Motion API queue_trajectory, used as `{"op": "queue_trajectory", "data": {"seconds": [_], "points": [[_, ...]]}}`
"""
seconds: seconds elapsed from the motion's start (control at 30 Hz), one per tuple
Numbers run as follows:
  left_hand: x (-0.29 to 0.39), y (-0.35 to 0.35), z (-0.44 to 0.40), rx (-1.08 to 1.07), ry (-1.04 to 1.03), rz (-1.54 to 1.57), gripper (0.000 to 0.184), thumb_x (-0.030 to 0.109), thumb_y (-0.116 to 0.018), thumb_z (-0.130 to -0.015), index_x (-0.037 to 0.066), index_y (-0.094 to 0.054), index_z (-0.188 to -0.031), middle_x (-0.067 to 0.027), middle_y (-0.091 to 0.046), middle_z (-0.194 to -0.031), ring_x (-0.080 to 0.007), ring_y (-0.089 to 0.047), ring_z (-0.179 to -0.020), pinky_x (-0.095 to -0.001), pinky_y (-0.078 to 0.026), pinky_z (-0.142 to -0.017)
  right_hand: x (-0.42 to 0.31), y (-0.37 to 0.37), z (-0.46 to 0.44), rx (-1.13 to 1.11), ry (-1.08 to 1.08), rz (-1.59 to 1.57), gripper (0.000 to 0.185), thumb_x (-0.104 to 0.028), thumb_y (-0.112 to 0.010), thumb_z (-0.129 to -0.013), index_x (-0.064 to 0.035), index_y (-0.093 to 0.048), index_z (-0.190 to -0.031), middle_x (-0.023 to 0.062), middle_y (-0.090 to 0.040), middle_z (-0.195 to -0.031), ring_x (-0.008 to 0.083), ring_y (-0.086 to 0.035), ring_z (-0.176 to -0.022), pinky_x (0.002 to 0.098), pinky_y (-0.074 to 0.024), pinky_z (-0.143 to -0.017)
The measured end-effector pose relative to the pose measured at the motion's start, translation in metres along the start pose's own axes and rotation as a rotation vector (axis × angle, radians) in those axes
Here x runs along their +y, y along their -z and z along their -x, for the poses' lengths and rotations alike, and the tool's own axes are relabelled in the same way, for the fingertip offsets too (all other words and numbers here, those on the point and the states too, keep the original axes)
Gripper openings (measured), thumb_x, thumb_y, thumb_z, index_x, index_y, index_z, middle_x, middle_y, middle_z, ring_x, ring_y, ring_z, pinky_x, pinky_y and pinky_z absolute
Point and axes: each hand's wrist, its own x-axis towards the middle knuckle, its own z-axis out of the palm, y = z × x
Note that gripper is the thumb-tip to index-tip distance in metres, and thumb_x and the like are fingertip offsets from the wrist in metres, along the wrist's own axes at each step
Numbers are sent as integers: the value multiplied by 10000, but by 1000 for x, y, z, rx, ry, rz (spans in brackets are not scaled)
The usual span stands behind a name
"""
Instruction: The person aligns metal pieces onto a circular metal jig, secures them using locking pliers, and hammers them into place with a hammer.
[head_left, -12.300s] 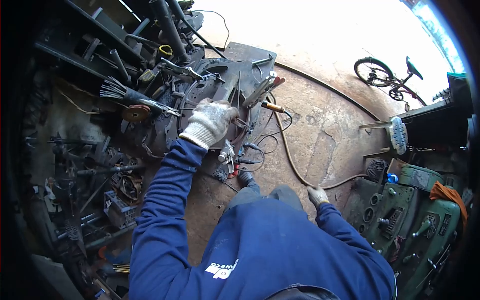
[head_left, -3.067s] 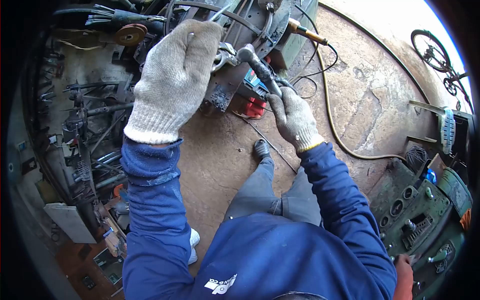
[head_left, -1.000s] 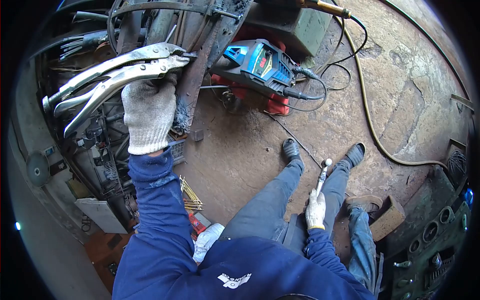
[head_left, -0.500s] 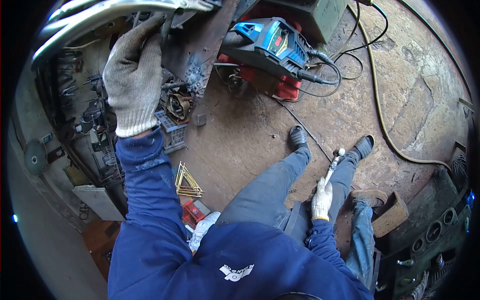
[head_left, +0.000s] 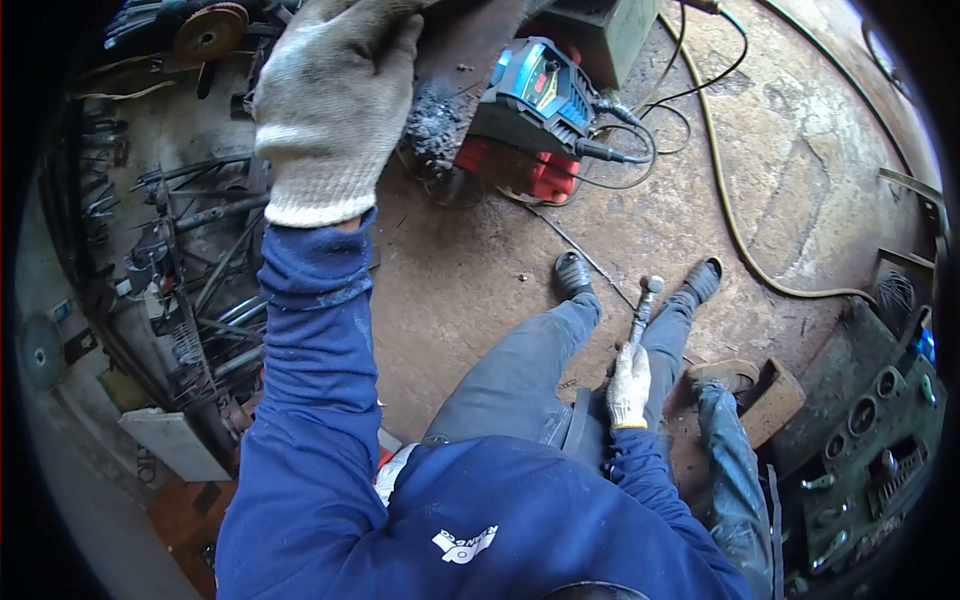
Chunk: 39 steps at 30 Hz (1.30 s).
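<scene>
My left hand [head_left: 335, 110], in a dirty knitted work glove, is raised at the top edge of the view. Its fingers look curled, but the tips and anything in them are cut off. Beside it is a rusty steel plate [head_left: 475, 60], its lower end crusted with grey spatter. Low by my right leg, my gloved right hand [head_left: 630, 385] is closed round the handle of a hammer [head_left: 645, 305], whose head points up and away from me.
A blue-and-black welding machine [head_left: 545, 85] with cables sits on a red base [head_left: 550, 180]. A hose [head_left: 722, 180] curves over the floor. Metal parts [head_left: 215, 235] crowd the left. Another person's jeans leg [head_left: 725, 460] stands at right, near a panel with dials [head_left: 860, 437].
My left hand has moved right and appears larger; the bright metal tubing above it has left view. The hammer stays in my right hand. The view has shifted slightly.
</scene>
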Motion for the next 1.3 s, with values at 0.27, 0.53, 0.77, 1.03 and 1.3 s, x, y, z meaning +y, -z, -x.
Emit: {"op": "queue_trajectory", "data": {"seconds": [0.27, 0.53, 0.77, 1.03, 1.3], "points": [[-23, 26, 2, 269, 310, 675, 226, 171, -746, -908, 51, -772, -1097, -120, -758, -988, -241, -694, -912, -350, -549, -868, -156, -17, 67, -202, 469, 75, 255, -248, -567, -1052, -23, -653, -1132, 14, -592, -685, 99, -540, -548, 292, -439, -519], [-44, 33, -2, 214, 306, 363, 572, 504, -840, -799, 106, -726, -1194, -184, -684, -1152, -331, -684, -1050, -419, -586, -897, -246, -40, 106, -248, 680, 190, 256, -230, -533, -1060, -5, -613, -1153, 30, -596, -691, 117, -559, -565, 294, -463, -549], [-15, 15, -7, -82, 608, 229, 956, 590, -860, -719, 102, -491, -1454, -235, -417, -1465, -424, -567, -1258, -489, -525, -1038, -316, -72, 106, -155, 769, 328, 260, -255, -524, -1065, -23, -641, -1048, 65, -598, -660, 160, -581, -563, 331, -455, -540], [-12, 11, -12, -135, 689, 291, 932, 547, -853, -749, 111, -471, -1479, -237, -379, -1490, -439, -493, -1333, -511, -494, -1068, -362, -99, 96, -50, 831, 541, 314, -318, -541, -1051, -18, -612, -995, 164, -633, -720, 303, -652, -676, 427, -480, -628], [-11, 5, -8, -95, 689, 343, 917, 492, -869, -754, 104, -462, -1477, -249, -377, -1477, -449, -492, -1326, -511, -494, -1071, -371, -85, 121, -191, 1070, 344, 325, -278, -521, -1057, 11, -665, -1094, 97, -589, -675, 219, -603, -609, 373, -469, -581]]}}
